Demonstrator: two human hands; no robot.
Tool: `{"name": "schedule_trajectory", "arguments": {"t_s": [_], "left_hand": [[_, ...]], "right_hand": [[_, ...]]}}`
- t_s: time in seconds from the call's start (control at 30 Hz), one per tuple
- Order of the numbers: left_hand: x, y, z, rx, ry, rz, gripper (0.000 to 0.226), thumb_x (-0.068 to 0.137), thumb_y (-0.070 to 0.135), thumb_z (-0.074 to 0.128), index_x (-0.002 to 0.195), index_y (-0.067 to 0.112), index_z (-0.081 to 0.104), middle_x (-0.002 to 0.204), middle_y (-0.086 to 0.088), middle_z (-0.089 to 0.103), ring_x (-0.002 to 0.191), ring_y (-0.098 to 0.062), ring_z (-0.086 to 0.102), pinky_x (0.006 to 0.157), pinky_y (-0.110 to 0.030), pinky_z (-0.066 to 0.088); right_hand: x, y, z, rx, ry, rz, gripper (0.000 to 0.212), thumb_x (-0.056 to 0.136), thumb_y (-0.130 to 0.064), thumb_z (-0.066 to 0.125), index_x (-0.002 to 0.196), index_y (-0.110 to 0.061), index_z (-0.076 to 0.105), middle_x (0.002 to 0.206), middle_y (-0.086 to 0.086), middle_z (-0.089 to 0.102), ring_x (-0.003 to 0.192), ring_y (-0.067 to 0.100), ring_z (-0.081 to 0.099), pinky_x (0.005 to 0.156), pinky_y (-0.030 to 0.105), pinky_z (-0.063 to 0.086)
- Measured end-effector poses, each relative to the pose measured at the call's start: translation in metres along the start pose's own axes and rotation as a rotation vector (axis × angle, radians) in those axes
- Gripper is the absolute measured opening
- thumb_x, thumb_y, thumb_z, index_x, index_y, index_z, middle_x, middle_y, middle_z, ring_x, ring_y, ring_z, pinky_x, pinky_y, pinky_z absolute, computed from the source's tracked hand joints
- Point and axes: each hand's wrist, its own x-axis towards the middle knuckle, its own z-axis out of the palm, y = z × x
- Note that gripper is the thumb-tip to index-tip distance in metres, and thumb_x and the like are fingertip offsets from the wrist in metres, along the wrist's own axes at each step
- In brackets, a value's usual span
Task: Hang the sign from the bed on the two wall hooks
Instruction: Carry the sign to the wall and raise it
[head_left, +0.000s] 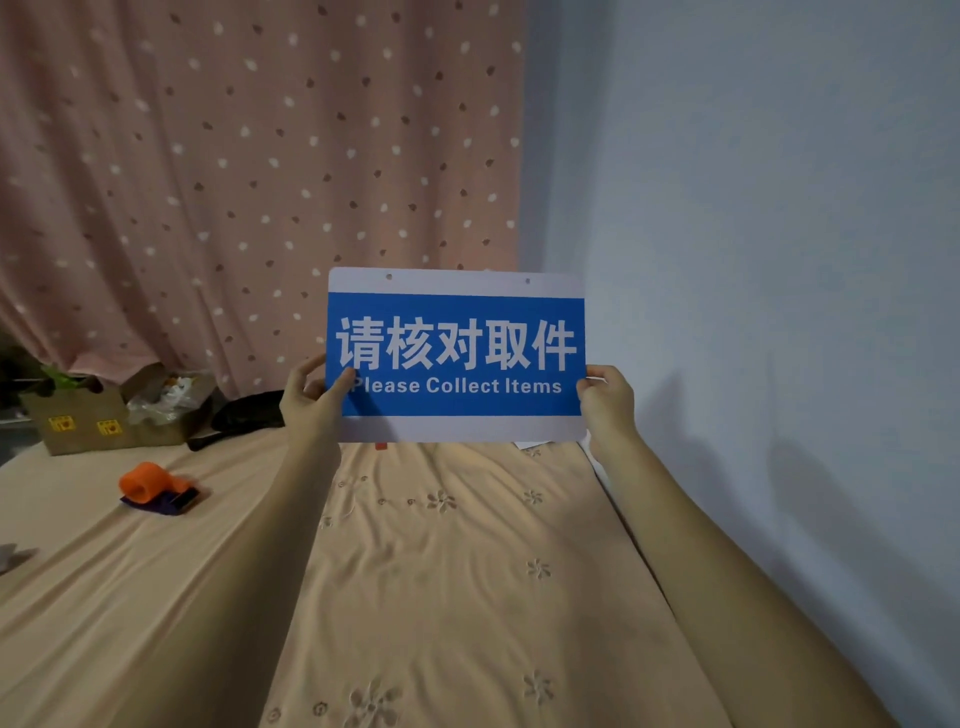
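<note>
The sign (457, 312) is a blue and white board with white Chinese characters and the words "Please Collect Items". It is held upright in the air above the bed (441, 571), facing me. Two small holes sit in its white top strip. My left hand (311, 395) pinches its lower left edge, thumb on the front. My right hand (608, 400) grips its lower right edge. No wall hooks show on the pale wall (753, 208) to the right.
A pink dotted curtain (234, 182) hangs behind the bed. On the bed lie an orange tape dispenser (156, 488), an open cardboard box (104, 415) with plastic bags, and a dark object (244, 415). White paper (530, 445) peeks out under the sign.
</note>
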Motion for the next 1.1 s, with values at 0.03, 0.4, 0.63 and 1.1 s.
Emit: {"name": "schedule_trajectory", "arguments": {"t_s": [0.03, 0.4, 0.63, 1.1], "left_hand": [[0.000, -0.002, 0.001, -0.002, -0.006, -0.004, 0.041, 0.087, 0.016, 0.064, 0.127, 0.014, 0.051, 0.082, 0.009, 0.062, 0.090, -0.016, 0.062, 0.073, -0.027, 0.051], [0.018, -0.006, 0.012, -0.037, -0.216, -0.021, 0.035, 0.086, 0.012, 0.065, 0.119, 0.017, 0.054, 0.081, 0.006, 0.064, 0.078, -0.007, 0.062, 0.068, -0.023, 0.051], [0.015, -0.012, 0.025, -0.074, -0.352, -0.076, 0.039, 0.087, 0.012, 0.064, 0.124, 0.013, 0.053, 0.082, 0.006, 0.064, 0.080, -0.006, 0.062, 0.081, -0.030, 0.052], [-0.049, -0.019, 0.072, -0.166, -0.559, -0.106, 0.037, 0.089, 0.013, 0.061, 0.125, 0.013, 0.052, 0.081, 0.005, 0.062, 0.078, -0.003, 0.061, 0.067, -0.018, 0.049]], "right_hand": [[-0.002, 0.001, -0.001, -0.001, 0.004, 0.006, 0.023, 0.094, -0.008, 0.042, 0.115, -0.003, 0.051, 0.108, 0.004, 0.056, 0.095, 0.019, 0.055, 0.075, 0.031, 0.051], [-0.028, -0.006, -0.010, 0.032, 0.232, -0.017, 0.023, 0.093, -0.004, 0.042, 0.114, -0.002, 0.053, 0.105, 0.004, 0.058, 0.084, 0.012, 0.058, 0.060, 0.017, 0.046], [-0.059, -0.012, -0.026, 0.045, 0.387, -0.026, 0.021, 0.091, 0.001, 0.041, 0.107, -0.002, 0.054, 0.100, 0.005, 0.059, 0.077, 0.010, 0.059, 0.057, 0.017, 0.045], [-0.119, -0.021, -0.100, 0.032, 0.680, -0.024, 0.021, 0.087, 0.003, 0.043, 0.101, -0.006, 0.055, 0.103, 0.011, 0.064, 0.089, 0.021, 0.062, 0.069, 0.026, 0.053]]}}
